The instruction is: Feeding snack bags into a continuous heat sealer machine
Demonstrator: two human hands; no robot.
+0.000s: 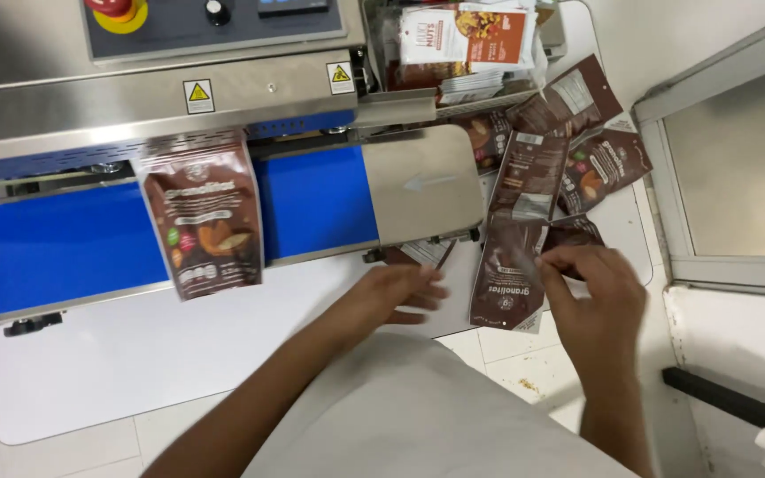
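A brown snack pouch [204, 215] rides on the blue conveyor belt [55, 243] of a steel sealing machine [250, 93], its top under the sealing head. My right hand [597, 296] grips another brown pouch [508, 279] by its edge, just past the belt's metal end plate [422, 181]. My left hand [397, 292] hovers with fingers apart near the table edge below that plate, holding nothing. Several more brown pouches [577, 133] lie piled behind my right hand.
The machine's control panel with a red stop button [117, 11] and a black knob is at the top. A stack of red and white pouches [475, 40] stands at the back. A white board [135, 354] lies under the machine. A window frame [710, 177] is at right.
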